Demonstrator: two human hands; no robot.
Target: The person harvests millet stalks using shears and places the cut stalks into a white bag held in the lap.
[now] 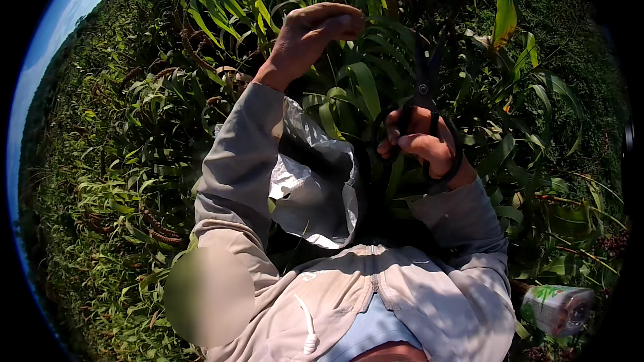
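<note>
My left hand (pixel 317 32) is raised over the leafy plants, its fingers curled in against the thumb; nothing shows between them. In my right hand (pixel 422 143) is a large pair of scissors with black handles (pixel 423 89). Its loops surround my fingers, and the dark blades stand apart, pointing away from me. Below and between the hands, a white woven-plastic sack (pixel 314 211) gapes with a crumpled rim and a deeply shadowed inside. My left forearm covers part of it. Long green leaves (pixel 366 90) hang between the two hands.
Dense plants with drooping brown seed heads (pixel 163 231) spread out on the left. A broad yellowing leaf (pixel 505 5) rises beyond my right hand. At the lower right, beside my right upper arm, lies a clear plastic container (pixel 558 310) with a green-printed label. Reddish stems cross above it.
</note>
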